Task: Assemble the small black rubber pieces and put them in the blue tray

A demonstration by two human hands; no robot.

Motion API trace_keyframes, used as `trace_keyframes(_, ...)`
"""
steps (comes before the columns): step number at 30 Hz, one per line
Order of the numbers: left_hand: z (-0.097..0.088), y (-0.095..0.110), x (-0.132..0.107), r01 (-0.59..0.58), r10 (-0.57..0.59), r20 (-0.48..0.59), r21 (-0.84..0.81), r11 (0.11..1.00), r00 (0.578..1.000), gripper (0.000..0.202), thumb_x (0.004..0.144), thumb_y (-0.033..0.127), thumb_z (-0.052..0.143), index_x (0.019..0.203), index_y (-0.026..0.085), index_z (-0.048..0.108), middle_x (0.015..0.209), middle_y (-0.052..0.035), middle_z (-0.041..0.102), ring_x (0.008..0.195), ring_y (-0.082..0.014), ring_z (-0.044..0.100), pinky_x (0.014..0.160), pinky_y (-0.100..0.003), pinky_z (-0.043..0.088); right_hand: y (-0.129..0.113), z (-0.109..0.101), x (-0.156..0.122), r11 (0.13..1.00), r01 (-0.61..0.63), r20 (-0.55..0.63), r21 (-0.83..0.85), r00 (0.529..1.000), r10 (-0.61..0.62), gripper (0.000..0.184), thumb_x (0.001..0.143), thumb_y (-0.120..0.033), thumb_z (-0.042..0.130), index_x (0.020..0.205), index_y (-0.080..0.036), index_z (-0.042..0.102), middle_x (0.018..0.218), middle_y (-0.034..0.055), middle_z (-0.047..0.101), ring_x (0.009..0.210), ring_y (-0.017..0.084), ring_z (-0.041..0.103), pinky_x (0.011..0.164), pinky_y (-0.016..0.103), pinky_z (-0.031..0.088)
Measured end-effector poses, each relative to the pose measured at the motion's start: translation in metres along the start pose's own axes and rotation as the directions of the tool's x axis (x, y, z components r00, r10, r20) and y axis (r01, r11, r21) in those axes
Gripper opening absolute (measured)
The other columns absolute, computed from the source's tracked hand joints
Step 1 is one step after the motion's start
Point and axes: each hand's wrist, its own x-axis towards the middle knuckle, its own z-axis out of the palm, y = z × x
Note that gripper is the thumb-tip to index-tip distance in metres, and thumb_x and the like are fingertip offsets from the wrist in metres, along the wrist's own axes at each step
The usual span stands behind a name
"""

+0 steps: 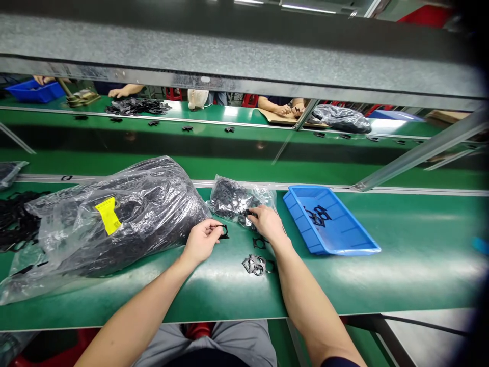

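My left hand [201, 241] pinches a thin black plastic frame [226, 233] with a round opening, held just above the green bench. At the small clear bag [230, 196] of black parts, my right hand [269, 223] has its fingertips closed on a small dark part [249, 213], whose exact shape I cannot make out. Beneath the right wrist lies another black frame [259, 243] with a round hole. Nearer to me sits a little heap of thin grey and black pieces [254, 265]. My right forearm passes close beside that heap.
A large clear bag [153, 204] of black parts with a yellow label fills the left, beside loose black parts [17, 216]. A blue tray [344, 239] with several black frames stands right. Beyond the belt [244, 148], co-workers' hands [124, 92] work. A metal beam [244, 61] crosses overhead.
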Motion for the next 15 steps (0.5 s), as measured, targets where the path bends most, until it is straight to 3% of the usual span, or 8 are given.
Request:
trace_keyframes(7, 0.0, -0.001, 0.001, 0.043, -0.044, -0.024, -0.041, 0.998, 0.999, 0.018, 0.075, 0.031, 0.064, 0.082, 0.014, 0.065, 0.073, -0.0035, 0.064, 0.068, -0.0146, 0.061, 0.055, -0.025, 0.056, 0.001, -0.005, 0.0, 0.991, -0.027, -0.082, 0.13, 0.996, 0.038, 0.019, 0.084, -0.026, 0.058, 0.096, -0.022, 0.072, 0.099, 0.0058, 0.069, 0.093, 0.021, 0.062, 0.079, 0.029, 0.045)
trace_keyframes(11, 0.0, 0.003, 0.001, 0.088, -0.089, -0.013, -0.09, 0.992, 0.996, 0.018, 0.073, 0.03, 0.065, 0.08, 0.014, 0.064, 0.069, -0.0023, 0.061, 0.066, -0.0133, 0.059, 0.053, -0.024, 0.055, 0.001, -0.008, -0.003, 0.992, -0.01, -0.159, 0.126, 0.987, 0.031, 0.019, 0.084, -0.027, 0.058, 0.097, -0.022, 0.072, 0.103, 0.0055, 0.069, 0.096, 0.023, 0.061, 0.079, 0.031, 0.045)
trace_keyframes(15, -0.001, 0.008, 0.0, 0.167, -0.169, 0.0, -0.174, 0.971, 0.986, 0.019, 0.071, 0.031, 0.068, 0.077, 0.013, 0.063, 0.067, -0.0012, 0.06, 0.06, -0.0113, 0.057, 0.049, -0.022, 0.052, 0.003, -0.007, -0.004, 0.995, -0.014, -0.157, 0.101, 0.987, 0.03, 0.021, 0.085, -0.028, 0.056, 0.098, -0.023, 0.072, 0.103, 0.0058, 0.07, 0.094, 0.024, 0.062, 0.076, 0.032, 0.046)
